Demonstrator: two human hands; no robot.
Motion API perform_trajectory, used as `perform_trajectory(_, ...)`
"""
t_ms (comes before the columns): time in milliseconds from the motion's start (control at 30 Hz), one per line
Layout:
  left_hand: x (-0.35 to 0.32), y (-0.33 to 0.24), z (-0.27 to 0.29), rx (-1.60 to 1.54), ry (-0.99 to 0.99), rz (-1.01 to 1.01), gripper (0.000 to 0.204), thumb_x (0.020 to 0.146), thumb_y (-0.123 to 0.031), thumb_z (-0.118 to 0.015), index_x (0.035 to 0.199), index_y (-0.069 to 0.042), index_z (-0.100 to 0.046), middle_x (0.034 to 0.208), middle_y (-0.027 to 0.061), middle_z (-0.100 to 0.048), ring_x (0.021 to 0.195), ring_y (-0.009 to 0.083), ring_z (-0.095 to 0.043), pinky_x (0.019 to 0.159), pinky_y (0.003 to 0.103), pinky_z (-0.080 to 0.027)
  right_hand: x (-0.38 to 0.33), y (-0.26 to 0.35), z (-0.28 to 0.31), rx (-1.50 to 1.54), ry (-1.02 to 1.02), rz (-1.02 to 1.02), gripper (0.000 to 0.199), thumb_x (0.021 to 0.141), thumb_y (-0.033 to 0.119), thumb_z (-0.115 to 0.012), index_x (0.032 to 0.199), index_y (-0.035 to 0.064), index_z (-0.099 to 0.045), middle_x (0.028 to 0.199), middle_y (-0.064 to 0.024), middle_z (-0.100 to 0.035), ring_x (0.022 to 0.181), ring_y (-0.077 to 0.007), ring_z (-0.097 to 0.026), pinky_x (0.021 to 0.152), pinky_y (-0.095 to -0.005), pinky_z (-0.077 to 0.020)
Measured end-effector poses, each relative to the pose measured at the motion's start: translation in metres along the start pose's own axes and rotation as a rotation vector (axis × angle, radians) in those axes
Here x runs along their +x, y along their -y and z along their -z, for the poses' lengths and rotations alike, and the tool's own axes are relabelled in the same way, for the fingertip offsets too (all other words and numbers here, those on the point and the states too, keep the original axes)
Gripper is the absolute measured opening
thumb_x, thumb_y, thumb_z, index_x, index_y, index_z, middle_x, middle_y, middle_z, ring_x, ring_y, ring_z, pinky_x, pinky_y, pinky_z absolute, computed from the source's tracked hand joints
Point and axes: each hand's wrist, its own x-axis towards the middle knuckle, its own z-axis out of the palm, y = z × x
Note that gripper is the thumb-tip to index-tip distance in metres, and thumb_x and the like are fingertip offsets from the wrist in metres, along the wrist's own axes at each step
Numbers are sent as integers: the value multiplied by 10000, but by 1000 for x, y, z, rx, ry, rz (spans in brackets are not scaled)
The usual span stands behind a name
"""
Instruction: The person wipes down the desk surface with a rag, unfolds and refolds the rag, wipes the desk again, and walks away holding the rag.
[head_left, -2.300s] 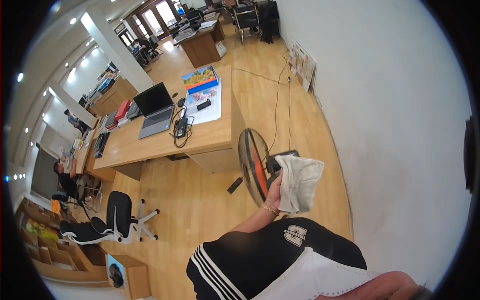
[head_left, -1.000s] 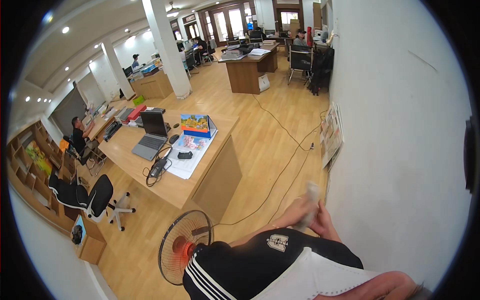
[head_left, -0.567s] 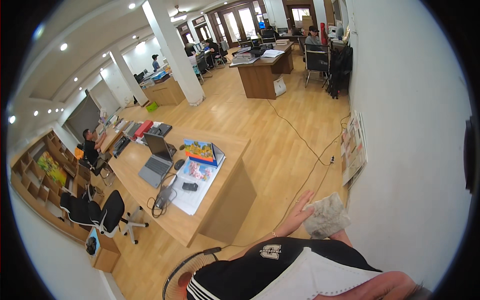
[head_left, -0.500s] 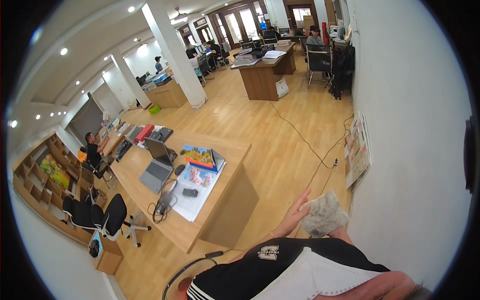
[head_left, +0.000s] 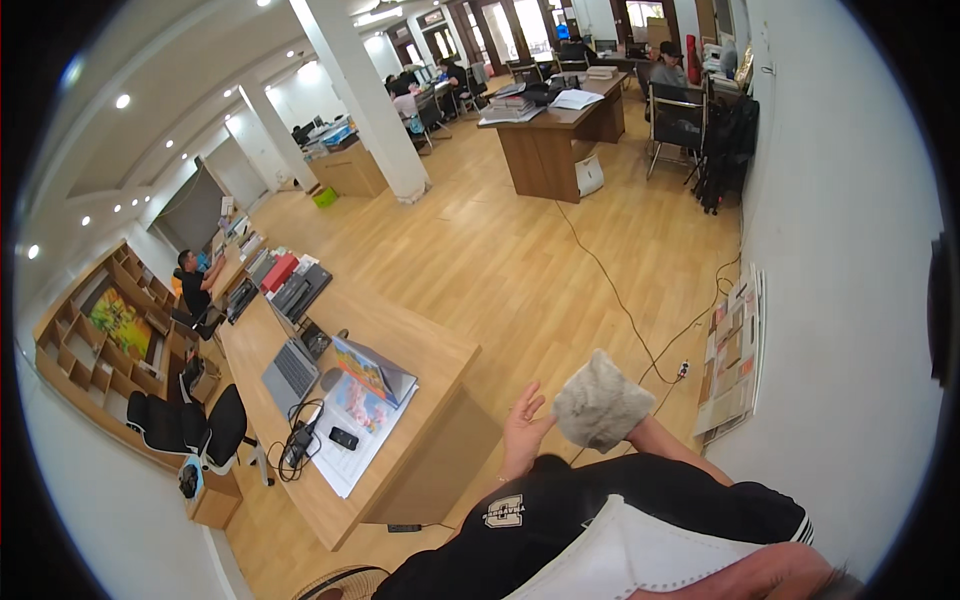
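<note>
A grey fluffy cleaning mitt (head_left: pixel 602 402) covers my right hand, at the lower middle of the head view. My right forearm (head_left: pixel 680 447) runs up into it from the lower right, and the fingers themselves are hidden. Just left of the mitt is my left hand (head_left: pixel 524 425), raised and empty, fingers apart with the tips pointing up. A small gap separates it from the mitt. Both hands are in front of my body, above the wooden floor.
On my left stands a wooden desk (head_left: pixel 432 345) with a laptop (head_left: pixel 290 372), a desk calendar (head_left: pixel 372 368), papers and a black phone (head_left: pixel 343 438). A fan (head_left: pixel 345 582) is below it. Flat panels (head_left: pixel 730 365) lean against the right wall. A cable (head_left: pixel 598 272) crosses the floor. Several people sit farther off.
My left hand has moved away from the mitt, where its fingers were against it. The mitt has shifted left and up in the picture. My view has turned somewhat.
</note>
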Motion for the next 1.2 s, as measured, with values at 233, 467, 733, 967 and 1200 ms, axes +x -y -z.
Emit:
perform_trajectory(233, 134, 59, 20, -33, -43, 87, 711, 734, 147, -640, 1392, -35, -441, 1413, 94, -431, 1252, 255, -479, 805, 318, -550, 90, -63, 60, -442, 396, -14, 253, 935, 361, -469, 1048, 166, -582, 974, -50, -606, 986, -221, -566, 959, -390, -414)
perform_trajectory(467, 334, 59, 24, 45, 130, 113, 722, 708, 139, -604, 1390, -32, -438, 1410, 105, -434, 1239, 265, -493, 759, 295, -549, 112, -297, -16, -304, -33, -394, 244, 944, 361, -425, 981, 180, -583, 936, -32, -614, 935, -227, -575, 913, -388, -425)
perform_trajectory(733, 515, 24, 59, 213, 210, 11, 705, 715, 133, -577, 1383, -46, -441, 1438, 100, -410, 1243, 268, -491, 748, 264, -540, 198, -367, -22, -308, -55, -780, 255, 931, 360, -405, 926, 168, -573, 923, -11, -599, 940, -233, -552, 844, -383, -423)
perform_trajectory(967, 624, 40, 81, 165, 104, -18, 701, 709, 144, -569, 1373, -47, -452, 1434, 95, -409, 1243, 262, -491, 754, 259, -537, 296, -499, -55, 918, -513, -580, 241, 906, 360, -413, 930, 170, -560, 919, -24, -590, 949, -233, -550, 840, -379, -433)
perform_trajectory(1200, 743, 39, 130, 315, -190, 24, 687, 706, 155, -559, 1356, -55, -483, 1445, 96, -390, 1237, 258, -495, 758, 273, -530, 503, -633, -86, 2094, -617, -218, 228, 916, 350, -408, 884, 165, -536, 880, -29, -568, 914, -222, -543, 835, -375, -453)
